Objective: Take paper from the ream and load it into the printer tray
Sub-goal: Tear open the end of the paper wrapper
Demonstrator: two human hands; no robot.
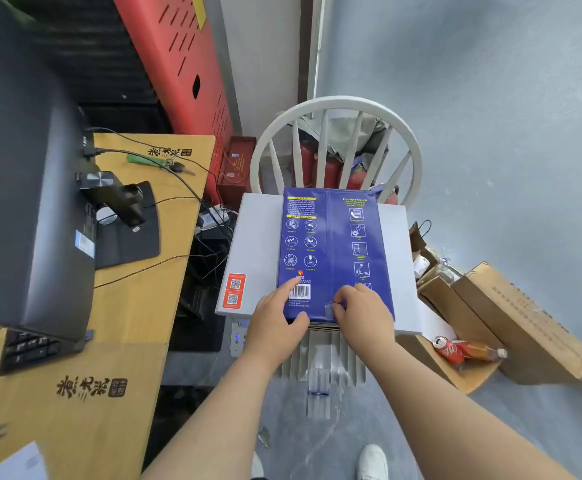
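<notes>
You're barely started: both hands, left (275, 327) and right (362, 311), pick at the sealed ream's (331, 251) near end atop the printer (251, 244); no paper out.

Blue ream wrapper (334, 251) with yellow and white print; grey printer lid (251, 244) bearing an orange sticker (234, 291); tan worktop (137, 306); red panel (178, 57); white chair (338, 140).

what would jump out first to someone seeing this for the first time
The blue paper ream in the middle, lying flat on the white printer, with the left hand pressing its near end and the right hand picking at the wrapper seam. Next, the red perforated panel leaning up top, and the white chair behind the printer.
</notes>
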